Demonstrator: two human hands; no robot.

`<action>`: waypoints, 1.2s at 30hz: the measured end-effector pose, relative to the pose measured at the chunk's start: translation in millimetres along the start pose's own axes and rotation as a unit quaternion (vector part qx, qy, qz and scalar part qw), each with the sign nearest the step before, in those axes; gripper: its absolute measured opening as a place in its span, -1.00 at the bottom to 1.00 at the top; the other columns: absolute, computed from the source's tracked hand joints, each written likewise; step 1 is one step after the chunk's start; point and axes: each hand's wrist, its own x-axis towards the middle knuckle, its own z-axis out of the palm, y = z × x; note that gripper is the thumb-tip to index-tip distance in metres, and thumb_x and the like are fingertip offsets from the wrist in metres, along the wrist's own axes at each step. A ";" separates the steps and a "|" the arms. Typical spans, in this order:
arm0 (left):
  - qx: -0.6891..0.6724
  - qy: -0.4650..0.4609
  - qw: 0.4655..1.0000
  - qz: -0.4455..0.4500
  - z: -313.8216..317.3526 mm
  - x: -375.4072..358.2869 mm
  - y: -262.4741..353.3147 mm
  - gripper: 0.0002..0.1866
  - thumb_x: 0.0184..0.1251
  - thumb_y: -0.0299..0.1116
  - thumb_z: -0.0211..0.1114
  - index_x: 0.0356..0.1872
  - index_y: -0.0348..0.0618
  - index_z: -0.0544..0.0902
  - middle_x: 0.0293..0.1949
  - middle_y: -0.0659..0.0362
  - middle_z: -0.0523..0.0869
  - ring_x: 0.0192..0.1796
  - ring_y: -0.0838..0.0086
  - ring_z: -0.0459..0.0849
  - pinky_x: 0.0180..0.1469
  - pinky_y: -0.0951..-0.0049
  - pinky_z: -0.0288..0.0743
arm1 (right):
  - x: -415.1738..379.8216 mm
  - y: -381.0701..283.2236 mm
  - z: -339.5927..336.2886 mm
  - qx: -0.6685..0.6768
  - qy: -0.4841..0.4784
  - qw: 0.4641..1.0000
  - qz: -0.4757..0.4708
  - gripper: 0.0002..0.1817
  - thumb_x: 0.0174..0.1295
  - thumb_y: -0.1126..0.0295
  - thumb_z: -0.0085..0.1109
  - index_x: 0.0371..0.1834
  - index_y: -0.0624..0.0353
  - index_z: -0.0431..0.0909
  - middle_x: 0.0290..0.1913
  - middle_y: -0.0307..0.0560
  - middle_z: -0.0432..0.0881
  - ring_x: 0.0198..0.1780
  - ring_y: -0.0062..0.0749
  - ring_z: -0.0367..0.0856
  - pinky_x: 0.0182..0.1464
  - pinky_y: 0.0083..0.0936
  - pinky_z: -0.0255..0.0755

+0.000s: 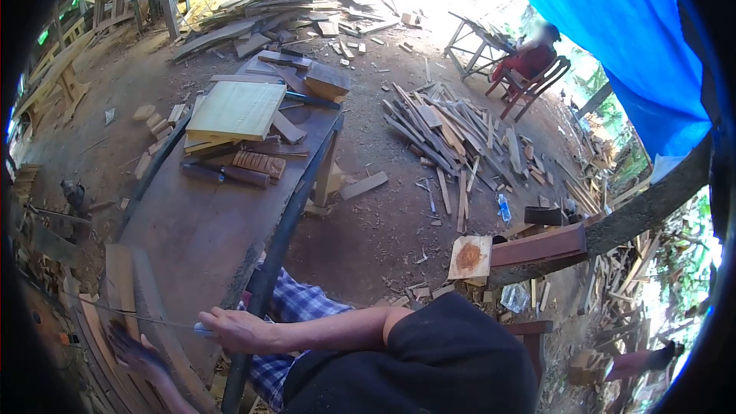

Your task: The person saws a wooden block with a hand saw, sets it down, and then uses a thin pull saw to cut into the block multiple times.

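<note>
- Right hand [239, 330]: curled shut around the handle end of a thin tool [165, 323], right over the counter's near end. There's a bit of blue at the grip. Could be a saw or a file, too skinny in this view to tell.
- Left hand [142, 356]: also down at the counter's near end, fingers stretched out over the wood strips [176, 353], not wrapped round anything as far as I can see. It's in shadow, so can't tell how hard it's pressing.
- The tool lies across those strips; can't tell whether it's actually biting. My guess at the step: steadying the wood with one hand and working it, or lining up to, with the other.
- Next move, imo, calls for a firm left palm clear of the tool's line and a straight, easy stroke. Strips could slide otherwise.
- Plaid clothing [310, 297] shows just beside the counter's long dark edge.
- Far end of the counter [192, 222]: a pale board [236, 107] on top of a stack, with a grooved block [258, 164] at its near side.
- Well apart from the counter, off to its right: a heap of offcuts [441, 126], and past that a person in red [537, 60] on a chair.
</note>
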 end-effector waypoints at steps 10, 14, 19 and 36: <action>0.002 0.023 0.999 -0.024 -47.8 -30.8 39.1 -0.17 0.33 -0.24 0.23 0.55 -0.09 0.01 0.58 0.05 0.03 0.59 0.22 0.06 0.46 0.05 0.09 | -1.5 -0.6 -1.0 0.025 -0.010 1.000 0.008 -0.70 0.34 0.36 0.14 -0.03 0.19 0.24 -0.24 0.14 0.47 -0.15 0.11 0.59 -0.14 -0.09 0.49; -0.006 0.000 0.999 -0.037 -60.3 -33.2 44.9 -0.25 0.35 -0.25 0.21 0.52 -0.13 0.12 0.55 0.05 0.12 0.56 0.20 0.11 0.46 0.06 0.07 | -1.6 5.3 2.3 0.018 -0.004 1.000 -0.002 -0.68 0.33 0.36 0.15 -0.01 0.18 0.24 -0.25 0.17 0.49 -0.18 0.15 0.61 -0.17 -0.08 0.50; -0.501 0.008 0.855 -0.130 -65.6 -23.0 44.0 -0.63 0.49 -0.22 0.18 0.15 -0.27 0.54 0.02 -0.03 0.66 0.11 0.26 0.63 0.12 0.30 0.48 | -2.7 5.8 5.4 0.001 0.033 0.999 -0.005 -0.74 0.31 0.38 0.13 -0.06 0.22 0.31 -0.30 0.24 0.53 -0.28 0.21 0.64 -0.27 -0.06 0.53; -0.682 -0.033 0.537 0.496 -335.4 13.4 248.7 -0.87 0.14 -0.38 0.44 -0.31 -0.09 0.68 -0.49 0.22 0.68 -0.40 0.33 0.61 -0.13 0.31 0.38 | -4.1 -3.0 4.7 -0.019 0.059 0.997 -0.056 -0.72 0.37 0.32 0.10 0.10 0.02 0.38 -0.20 -0.05 0.52 -0.30 -0.16 0.60 -0.36 -0.33 0.42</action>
